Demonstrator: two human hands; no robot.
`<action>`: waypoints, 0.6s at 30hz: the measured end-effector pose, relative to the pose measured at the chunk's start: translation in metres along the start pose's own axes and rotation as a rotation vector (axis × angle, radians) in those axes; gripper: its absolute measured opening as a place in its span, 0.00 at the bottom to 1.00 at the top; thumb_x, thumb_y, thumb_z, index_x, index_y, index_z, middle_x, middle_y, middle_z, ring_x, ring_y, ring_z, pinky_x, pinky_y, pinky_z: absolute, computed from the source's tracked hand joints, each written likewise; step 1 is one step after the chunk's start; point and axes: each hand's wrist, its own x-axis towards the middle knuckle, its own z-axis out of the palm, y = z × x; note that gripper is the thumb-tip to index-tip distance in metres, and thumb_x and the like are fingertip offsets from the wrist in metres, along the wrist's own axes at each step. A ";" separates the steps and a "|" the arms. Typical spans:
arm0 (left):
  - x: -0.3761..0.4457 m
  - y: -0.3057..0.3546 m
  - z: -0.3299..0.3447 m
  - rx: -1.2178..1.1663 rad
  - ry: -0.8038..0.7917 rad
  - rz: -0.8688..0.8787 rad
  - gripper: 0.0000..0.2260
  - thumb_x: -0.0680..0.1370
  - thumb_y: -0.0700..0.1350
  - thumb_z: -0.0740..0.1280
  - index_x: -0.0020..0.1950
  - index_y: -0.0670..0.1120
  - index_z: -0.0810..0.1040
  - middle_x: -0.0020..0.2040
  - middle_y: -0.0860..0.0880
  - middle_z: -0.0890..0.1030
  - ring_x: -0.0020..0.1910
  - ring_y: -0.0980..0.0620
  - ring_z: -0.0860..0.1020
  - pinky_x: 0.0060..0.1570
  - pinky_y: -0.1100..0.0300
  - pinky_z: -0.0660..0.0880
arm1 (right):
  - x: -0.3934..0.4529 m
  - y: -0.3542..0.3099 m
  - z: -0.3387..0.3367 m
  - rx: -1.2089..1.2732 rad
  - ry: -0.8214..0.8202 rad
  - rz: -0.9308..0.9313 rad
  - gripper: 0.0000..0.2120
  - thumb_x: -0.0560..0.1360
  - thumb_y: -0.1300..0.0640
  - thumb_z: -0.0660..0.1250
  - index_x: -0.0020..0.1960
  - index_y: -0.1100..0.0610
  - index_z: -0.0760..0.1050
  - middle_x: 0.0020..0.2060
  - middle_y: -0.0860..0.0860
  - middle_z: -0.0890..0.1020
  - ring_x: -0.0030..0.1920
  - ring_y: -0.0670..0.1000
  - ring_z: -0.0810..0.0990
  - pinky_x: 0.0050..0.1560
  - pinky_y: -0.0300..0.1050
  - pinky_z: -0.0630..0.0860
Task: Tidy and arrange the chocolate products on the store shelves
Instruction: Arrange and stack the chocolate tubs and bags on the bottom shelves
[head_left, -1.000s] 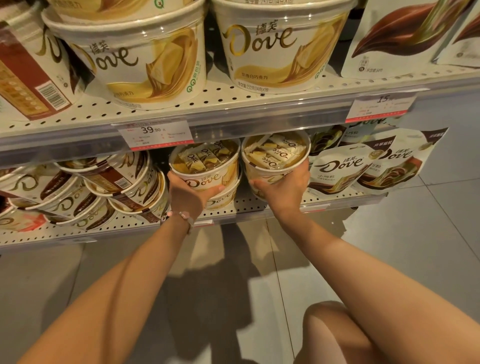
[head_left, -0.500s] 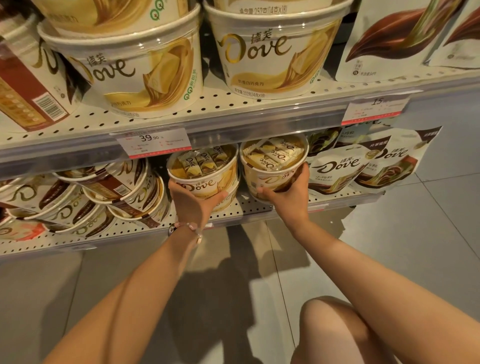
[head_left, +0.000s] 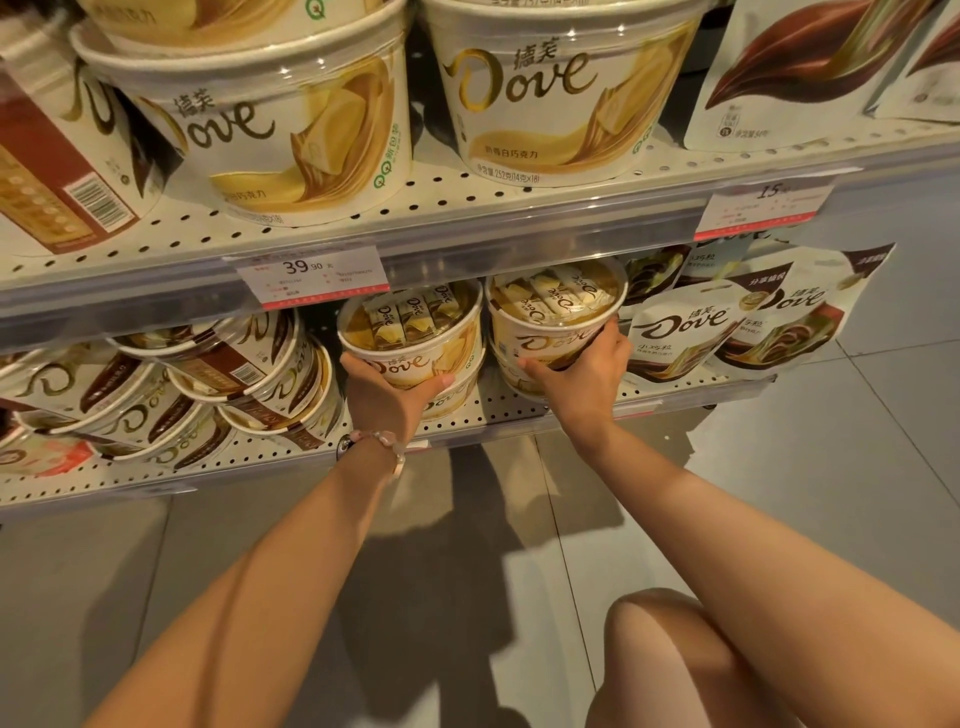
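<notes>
Two white-chocolate tubs are being handled at once on the lower shelf (head_left: 519, 410), directly below the 39.90 price tag (head_left: 310, 274). Below and just right of that tag, the left tub (head_left: 410, 338) is sitting on a second tub of the same kind; further right of the tag, the right tub (head_left: 556, 312) is likewise resting on another. The left hand (head_left: 387, 397) is cupping the base of the left tub, thumb and fingers curled round its wall. The right hand (head_left: 582, 371) is gripping the front wall of the right tub, fingers wrapped toward its far side. Both tubs are tilting forward, lids facing the camera.

Left of the tag, brown-banded tubs (head_left: 156, 395) are lying toppled on their sides in a loose heap. Right of the tag, stand-up pouches (head_left: 727, 327) are leaning against the right tub's side of the shelf. Above the tag, larger tubs (head_left: 561, 98) are standing upright on the upper shelf (head_left: 467, 208).

Judged step: squaring the two small stacks. The next move probably calls for levelling each top tub on the one beneath it, logo forward, without nudging the neighbouring pouches.
</notes>
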 end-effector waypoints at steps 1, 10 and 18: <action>0.001 0.000 -0.003 -0.007 -0.006 0.012 0.45 0.59 0.48 0.81 0.70 0.41 0.62 0.62 0.48 0.74 0.59 0.52 0.73 0.59 0.63 0.68 | -0.001 0.000 0.001 -0.011 0.004 -0.002 0.53 0.56 0.55 0.82 0.72 0.63 0.57 0.65 0.60 0.67 0.68 0.57 0.62 0.70 0.50 0.61; 0.001 -0.001 -0.005 -0.083 -0.025 -0.010 0.44 0.59 0.46 0.82 0.68 0.41 0.63 0.60 0.49 0.75 0.56 0.53 0.74 0.56 0.64 0.69 | -0.004 -0.008 0.004 0.113 0.026 0.109 0.52 0.58 0.58 0.81 0.73 0.62 0.54 0.68 0.57 0.67 0.71 0.56 0.63 0.72 0.51 0.62; 0.001 0.000 -0.006 -0.102 -0.013 0.014 0.43 0.59 0.44 0.82 0.67 0.40 0.63 0.60 0.47 0.74 0.57 0.54 0.73 0.57 0.63 0.69 | -0.007 -0.007 -0.001 0.168 0.032 0.140 0.49 0.60 0.59 0.81 0.72 0.60 0.56 0.66 0.56 0.69 0.69 0.54 0.66 0.70 0.50 0.66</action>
